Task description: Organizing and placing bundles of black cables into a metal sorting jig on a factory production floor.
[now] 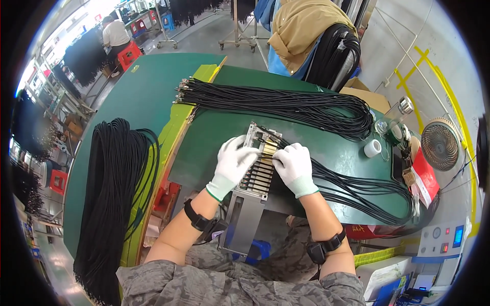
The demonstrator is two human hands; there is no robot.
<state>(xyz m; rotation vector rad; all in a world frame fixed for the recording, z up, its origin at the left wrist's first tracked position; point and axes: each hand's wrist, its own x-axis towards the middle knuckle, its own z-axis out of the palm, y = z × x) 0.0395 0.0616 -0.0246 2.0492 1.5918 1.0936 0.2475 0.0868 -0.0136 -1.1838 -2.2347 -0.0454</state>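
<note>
White-gloved left hand and right hand, fingertips nearly together, exact grip too small to tell, at thin black cables over a slotted metal fixture, smooth green desk's near edge, thick looped black bundle nearer the far edge

left grip: gloved, fingers reaching inward | right grip: gloved, fingers curled | forearms: bare, converging

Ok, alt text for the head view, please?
The wearer's gloved left hand and right hand work over a metal fixture that holds a row of cable ends. Looped bundles of black cable lie on a green table.
</note>
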